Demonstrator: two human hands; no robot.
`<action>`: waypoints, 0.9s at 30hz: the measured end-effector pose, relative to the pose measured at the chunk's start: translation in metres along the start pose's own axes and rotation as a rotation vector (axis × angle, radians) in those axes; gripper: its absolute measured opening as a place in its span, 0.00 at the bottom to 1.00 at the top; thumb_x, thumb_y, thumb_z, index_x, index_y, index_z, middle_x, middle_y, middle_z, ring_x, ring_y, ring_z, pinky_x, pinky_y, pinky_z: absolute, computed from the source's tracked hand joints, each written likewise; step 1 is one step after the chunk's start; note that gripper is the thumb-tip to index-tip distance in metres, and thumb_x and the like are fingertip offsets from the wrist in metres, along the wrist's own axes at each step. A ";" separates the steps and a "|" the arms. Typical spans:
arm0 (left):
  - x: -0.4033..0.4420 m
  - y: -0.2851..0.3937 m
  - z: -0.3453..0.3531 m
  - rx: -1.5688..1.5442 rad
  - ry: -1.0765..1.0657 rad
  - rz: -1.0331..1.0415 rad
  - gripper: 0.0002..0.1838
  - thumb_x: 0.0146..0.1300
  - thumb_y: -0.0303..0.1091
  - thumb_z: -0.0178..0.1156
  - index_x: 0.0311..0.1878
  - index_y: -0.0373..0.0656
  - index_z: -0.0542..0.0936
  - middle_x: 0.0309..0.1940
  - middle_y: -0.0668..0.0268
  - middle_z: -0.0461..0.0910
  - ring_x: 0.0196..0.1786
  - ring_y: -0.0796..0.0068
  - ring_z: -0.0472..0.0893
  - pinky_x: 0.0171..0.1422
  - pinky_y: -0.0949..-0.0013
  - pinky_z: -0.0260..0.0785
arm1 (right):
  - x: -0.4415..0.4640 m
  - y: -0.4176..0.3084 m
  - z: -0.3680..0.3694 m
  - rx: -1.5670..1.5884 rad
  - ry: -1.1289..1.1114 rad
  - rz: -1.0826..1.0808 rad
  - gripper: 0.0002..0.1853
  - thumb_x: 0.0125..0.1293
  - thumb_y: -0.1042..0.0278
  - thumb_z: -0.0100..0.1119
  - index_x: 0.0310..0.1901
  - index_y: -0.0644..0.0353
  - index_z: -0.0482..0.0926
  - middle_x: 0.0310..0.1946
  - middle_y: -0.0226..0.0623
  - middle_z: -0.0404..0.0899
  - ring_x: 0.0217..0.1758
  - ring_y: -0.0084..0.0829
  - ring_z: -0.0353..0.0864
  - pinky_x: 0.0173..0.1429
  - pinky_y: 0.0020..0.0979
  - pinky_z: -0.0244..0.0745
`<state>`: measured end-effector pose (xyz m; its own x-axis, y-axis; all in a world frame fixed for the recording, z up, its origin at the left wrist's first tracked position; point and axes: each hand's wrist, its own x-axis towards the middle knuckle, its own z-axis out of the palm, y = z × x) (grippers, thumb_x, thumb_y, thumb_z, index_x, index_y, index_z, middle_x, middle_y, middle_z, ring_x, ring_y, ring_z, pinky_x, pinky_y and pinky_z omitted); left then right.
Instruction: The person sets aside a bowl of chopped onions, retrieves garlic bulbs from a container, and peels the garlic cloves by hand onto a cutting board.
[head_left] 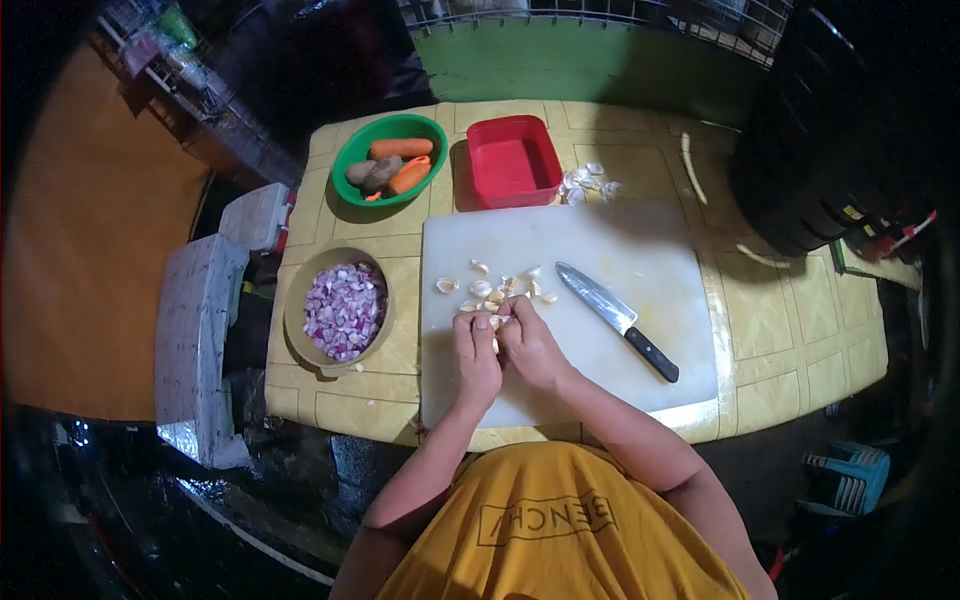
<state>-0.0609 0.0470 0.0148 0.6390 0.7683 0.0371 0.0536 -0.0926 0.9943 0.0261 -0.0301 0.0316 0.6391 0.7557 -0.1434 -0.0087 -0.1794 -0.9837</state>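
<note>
Above the white cutting board (580,235), my left hand (476,352) and my right hand (533,347) meet with fingers closed on a garlic clove (497,322). My fingers cover most of it. Several loose garlic cloves (480,288) lie on the board just past my fingertips, some seemingly in their skins. To the right of my hands rests a knife (615,318) with a black handle, its blade pointing away from me and leftward. A bowl (292,318) of chopped purple onion (345,308) stands left of the board.
At the back left, a green basin (436,135) holds carrots (400,148) and brown root vegetables (381,173). A red container (515,160) sits behind the board, beside whitish peelings (588,183). A large black drum (840,130) stands at the right. Patterned yellow cloth (800,340) covers the table.
</note>
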 end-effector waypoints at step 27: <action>0.035 0.019 -0.037 -0.267 -0.489 -0.443 0.10 0.71 0.41 0.58 0.39 0.44 0.78 0.32 0.72 0.77 0.33 0.83 0.76 0.29 0.77 0.70 | 0.008 0.004 -0.019 0.302 -0.274 -0.061 0.09 0.70 0.69 0.58 0.44 0.66 0.73 0.34 0.32 0.77 0.36 0.18 0.77 0.40 0.25 0.76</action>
<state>-0.0657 0.0952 0.0387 0.8751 0.3200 -0.3629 0.2376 0.3691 0.8985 0.0460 -0.0365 0.0281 0.4174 0.9063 -0.0668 -0.2286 0.0336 -0.9730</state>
